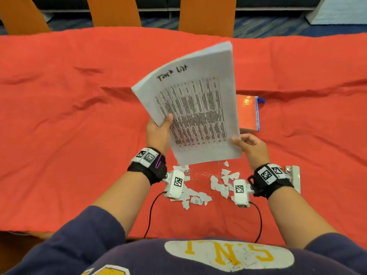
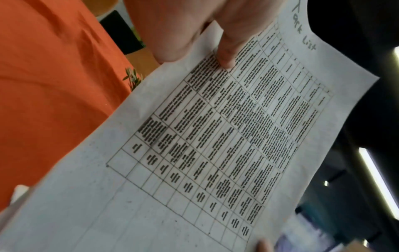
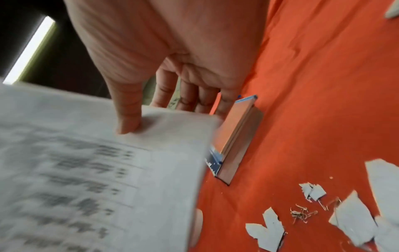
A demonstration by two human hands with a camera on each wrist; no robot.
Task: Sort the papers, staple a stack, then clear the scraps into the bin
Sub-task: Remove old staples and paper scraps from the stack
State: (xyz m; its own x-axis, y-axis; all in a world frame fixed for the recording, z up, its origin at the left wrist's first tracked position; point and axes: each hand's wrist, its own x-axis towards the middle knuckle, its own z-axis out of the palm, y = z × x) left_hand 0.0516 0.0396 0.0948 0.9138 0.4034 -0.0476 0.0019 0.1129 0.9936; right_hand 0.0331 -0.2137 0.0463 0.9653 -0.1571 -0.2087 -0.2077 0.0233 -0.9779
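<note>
A thick stack of white papers (image 1: pixel 196 108) with a printed table and a handwritten "Task List" title is held up, tilted, above the red tablecloth (image 1: pixel 69 120). My left hand (image 1: pixel 158 130) grips its left edge, thumb on the top sheet (image 2: pixel 226 56). My right hand (image 1: pixel 248 143) pinches the stack's lower right corner (image 3: pixel 172 129), thumb (image 3: pixel 127 116) on top and fingers behind. Torn paper scraps (image 1: pixel 220 181) and loose staples (image 3: pixel 302 213) lie on the cloth below the stack, between my wrists.
An orange book with a blue spine (image 1: pixel 248 112) lies flat just right of the stack. A white object, perhaps a stapler (image 1: pixel 296 177), sits beside my right wrist. Orange chair backs (image 1: pixel 206 14) stand behind the table's far edge.
</note>
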